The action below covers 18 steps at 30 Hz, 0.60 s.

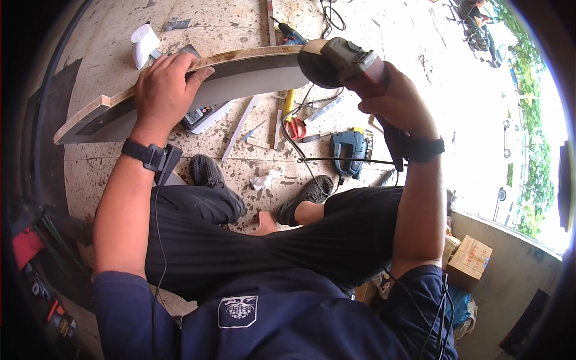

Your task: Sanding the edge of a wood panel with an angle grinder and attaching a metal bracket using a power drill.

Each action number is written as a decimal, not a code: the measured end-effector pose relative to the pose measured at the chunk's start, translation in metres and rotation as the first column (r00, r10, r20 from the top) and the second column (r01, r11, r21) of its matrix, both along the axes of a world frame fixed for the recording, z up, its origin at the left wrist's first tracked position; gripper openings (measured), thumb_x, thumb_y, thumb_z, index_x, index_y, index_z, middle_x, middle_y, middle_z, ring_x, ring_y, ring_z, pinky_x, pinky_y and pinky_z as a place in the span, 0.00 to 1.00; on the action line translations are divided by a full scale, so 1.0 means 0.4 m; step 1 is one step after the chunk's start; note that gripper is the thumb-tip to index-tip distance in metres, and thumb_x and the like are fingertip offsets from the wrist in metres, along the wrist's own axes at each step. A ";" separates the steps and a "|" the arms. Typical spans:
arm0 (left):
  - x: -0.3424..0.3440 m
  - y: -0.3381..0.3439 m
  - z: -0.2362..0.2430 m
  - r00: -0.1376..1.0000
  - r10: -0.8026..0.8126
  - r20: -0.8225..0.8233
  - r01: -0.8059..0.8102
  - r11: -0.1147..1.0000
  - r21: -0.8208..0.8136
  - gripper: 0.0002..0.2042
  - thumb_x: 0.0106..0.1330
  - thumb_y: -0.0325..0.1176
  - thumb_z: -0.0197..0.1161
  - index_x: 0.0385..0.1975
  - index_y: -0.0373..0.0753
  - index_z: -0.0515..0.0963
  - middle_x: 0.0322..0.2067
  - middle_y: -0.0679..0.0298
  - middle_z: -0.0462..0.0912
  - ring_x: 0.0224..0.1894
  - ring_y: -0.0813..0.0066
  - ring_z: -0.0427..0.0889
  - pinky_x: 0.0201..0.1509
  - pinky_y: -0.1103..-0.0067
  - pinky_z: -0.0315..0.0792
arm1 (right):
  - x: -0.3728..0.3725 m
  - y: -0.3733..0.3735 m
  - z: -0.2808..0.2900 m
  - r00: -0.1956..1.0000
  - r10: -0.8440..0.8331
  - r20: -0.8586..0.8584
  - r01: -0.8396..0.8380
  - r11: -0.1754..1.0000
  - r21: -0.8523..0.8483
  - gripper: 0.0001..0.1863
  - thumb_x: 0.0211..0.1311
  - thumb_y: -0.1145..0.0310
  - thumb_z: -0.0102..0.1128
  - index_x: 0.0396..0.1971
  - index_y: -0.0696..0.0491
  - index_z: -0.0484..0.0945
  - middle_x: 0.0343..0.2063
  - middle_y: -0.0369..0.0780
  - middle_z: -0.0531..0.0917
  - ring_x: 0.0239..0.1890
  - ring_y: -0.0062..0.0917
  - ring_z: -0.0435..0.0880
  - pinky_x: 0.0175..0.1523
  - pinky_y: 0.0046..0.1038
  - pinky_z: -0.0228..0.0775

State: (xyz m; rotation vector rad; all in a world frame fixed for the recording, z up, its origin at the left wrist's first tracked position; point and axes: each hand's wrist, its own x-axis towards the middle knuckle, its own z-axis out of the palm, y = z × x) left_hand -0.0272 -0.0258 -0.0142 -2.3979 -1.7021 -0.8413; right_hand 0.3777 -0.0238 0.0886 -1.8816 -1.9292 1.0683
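A long board (pixel 231 81) with a pale wooden edge, a grey face and a notched left end runs across the upper middle. My left hand (pixel 165 93) grips its top edge, thumb and fingers over the rim. My right hand (pixel 393 99) is wrapped round a handheld power tool (pixel 354 65), apparently an angle grinder, with a dark round disc at the board's right end. Whether the disc touches the edge I cannot tell.
On the speckled floor (pixel 258 165) lie a jigsaw (pixel 349 152), drill (pixel 289 33), red scissors (pixel 296 128), cables and several strips. A white cup (pixel 144 45) stands behind the board. Cardboard boxes (pixel 468 261) sit at right; a doorway opens onto parked vehicles (pixel 474 24).
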 end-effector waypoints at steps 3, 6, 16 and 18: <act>0.007 -0.005 0.005 1.000 0.019 -0.004 -0.019 0.999 -0.040 0.18 0.70 0.50 0.69 0.42 0.39 0.83 0.37 0.56 0.88 0.44 0.52 0.85 0.47 0.62 0.77 | 0.005 0.002 -0.030 1.000 0.024 0.019 -0.027 0.989 0.143 0.29 0.41 0.71 0.78 0.49 0.60 0.80 0.38 0.45 0.89 0.42 0.33 0.89 0.47 0.34 0.80; 0.001 -0.004 0.006 0.999 0.037 -0.022 -0.038 0.998 -0.049 0.17 0.70 0.49 0.69 0.42 0.40 0.83 0.39 0.57 0.88 0.45 0.53 0.86 0.48 0.62 0.78 | -0.023 -0.005 0.003 0.983 0.014 0.183 -0.045 0.985 0.168 0.29 0.41 0.71 0.78 0.48 0.60 0.80 0.37 0.46 0.89 0.41 0.36 0.90 0.47 0.35 0.81; -0.055 -0.013 0.004 0.998 -0.005 -0.058 0.001 0.997 -0.073 0.18 0.71 0.48 0.69 0.49 0.41 0.81 0.43 0.56 0.88 0.48 0.51 0.86 0.50 0.62 0.78 | -0.043 -0.002 0.004 0.988 0.036 0.152 -0.063 0.983 0.175 0.27 0.42 0.72 0.78 0.47 0.59 0.81 0.36 0.46 0.89 0.40 0.36 0.90 0.46 0.37 0.81; -0.066 -0.017 0.007 0.994 0.023 -0.105 -0.030 0.997 -0.066 0.19 0.70 0.48 0.69 0.49 0.40 0.81 0.43 0.56 0.88 0.48 0.51 0.86 0.50 0.61 0.78 | -0.063 -0.004 0.015 0.977 0.019 0.212 -0.048 0.990 0.134 0.27 0.42 0.73 0.77 0.48 0.59 0.81 0.37 0.45 0.90 0.41 0.35 0.90 0.48 0.36 0.81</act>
